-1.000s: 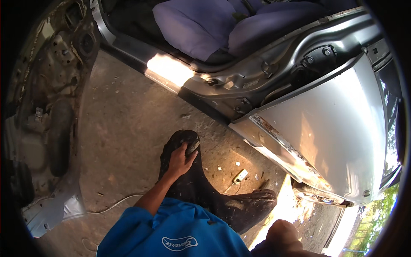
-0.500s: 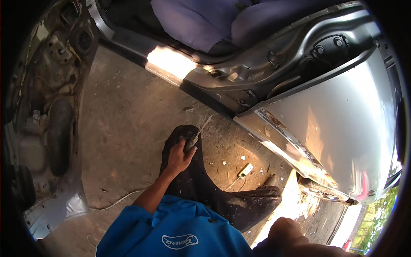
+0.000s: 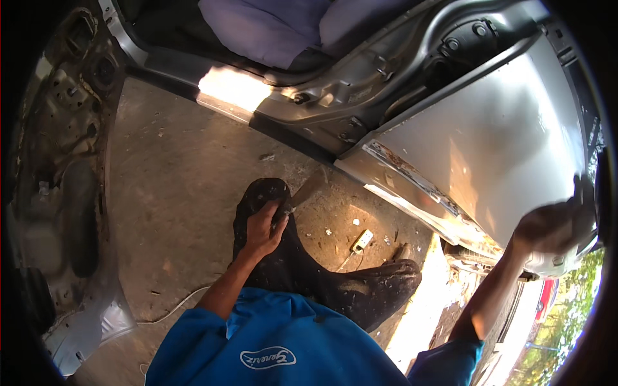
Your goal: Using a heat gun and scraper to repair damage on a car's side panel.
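My left hand (image 3: 262, 230) rests on my bent knee in dark trousers, its fingers closed round the handle of what looks like a putty knife. The flat blade of the putty knife (image 3: 311, 188) points away and to the right, over the floor. My right hand (image 3: 547, 226) is raised at the far right, smeared by motion, beside the outer end of a silver car body panel (image 3: 476, 154). Whether it touches the panel or holds anything cannot be made out. Rust and bare patches run along a strip (image 3: 425, 186) low on that panel.
A stripped car door (image 3: 58, 186) stands on the left. The door sill (image 3: 225, 110) crosses the far side, with purple-grey covered seats (image 3: 264, 29) behind it. On the concrete floor lie a white power socket block (image 3: 362, 240) and a pale cable (image 3: 177, 311).
My right arm has swung up and outward to the far right, beside the silver panel. The view has shifted slightly. The putty knife has turned, so its blade shows broader.
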A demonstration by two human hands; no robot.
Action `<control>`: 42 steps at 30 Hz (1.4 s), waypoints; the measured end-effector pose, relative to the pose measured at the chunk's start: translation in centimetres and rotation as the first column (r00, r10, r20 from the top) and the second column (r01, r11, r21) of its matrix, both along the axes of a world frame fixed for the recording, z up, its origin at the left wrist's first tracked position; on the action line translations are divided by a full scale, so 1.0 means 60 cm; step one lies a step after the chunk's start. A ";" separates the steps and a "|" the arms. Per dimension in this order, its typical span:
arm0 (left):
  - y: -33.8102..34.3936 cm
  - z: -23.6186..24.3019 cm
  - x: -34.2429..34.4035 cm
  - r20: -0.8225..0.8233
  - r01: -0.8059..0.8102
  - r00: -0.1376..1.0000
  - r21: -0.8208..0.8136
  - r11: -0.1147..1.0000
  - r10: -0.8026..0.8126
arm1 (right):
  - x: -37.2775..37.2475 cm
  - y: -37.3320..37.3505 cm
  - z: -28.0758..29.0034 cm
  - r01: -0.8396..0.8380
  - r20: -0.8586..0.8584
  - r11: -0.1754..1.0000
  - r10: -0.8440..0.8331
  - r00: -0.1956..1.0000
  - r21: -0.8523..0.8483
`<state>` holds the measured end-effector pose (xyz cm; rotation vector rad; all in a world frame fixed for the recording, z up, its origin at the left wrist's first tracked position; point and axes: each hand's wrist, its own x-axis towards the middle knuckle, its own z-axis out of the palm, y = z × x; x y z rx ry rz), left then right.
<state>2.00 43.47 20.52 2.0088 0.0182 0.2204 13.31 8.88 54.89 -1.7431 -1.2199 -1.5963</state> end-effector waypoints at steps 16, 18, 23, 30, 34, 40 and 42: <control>-0.198 0.051 0.001 0.026 0.095 0.995 -0.144 0.985 -0.092 | 0.089 -0.072 0.003 0.601 0.158 0.790 -0.583 0.797 -0.121; -0.219 0.030 0.005 0.023 0.089 0.996 -0.272 0.958 -0.086 | 0.089 -0.078 0.004 0.596 0.182 0.794 -0.573 0.799 -0.119; -0.233 0.049 0.089 0.170 0.045 0.985 -0.236 0.971 -0.005 | 0.096 -0.086 -0.003 0.595 0.207 0.798 -0.569 0.796 -0.098; -0.225 -0.027 0.092 0.328 0.011 0.943 -0.206 0.978 0.059 | 0.095 -0.096 -0.001 0.651 0.244 0.752 -0.615 0.750 -0.107; -0.222 0.023 0.123 0.146 0.069 0.989 -0.253 0.965 -0.033 | 0.077 -0.066 -0.005 0.660 0.223 0.743 -0.629 0.745 -0.111; -0.238 0.000 0.101 0.233 0.041 0.972 -0.244 0.969 0.018 | 0.085 -0.077 0.007 0.649 0.224 0.747 -0.613 0.757 -0.149; -0.253 0.001 0.115 0.202 0.057 0.979 -0.269 0.961 -0.002 | 0.080 -0.067 0.007 0.664 0.241 0.732 -0.624 0.743 -0.152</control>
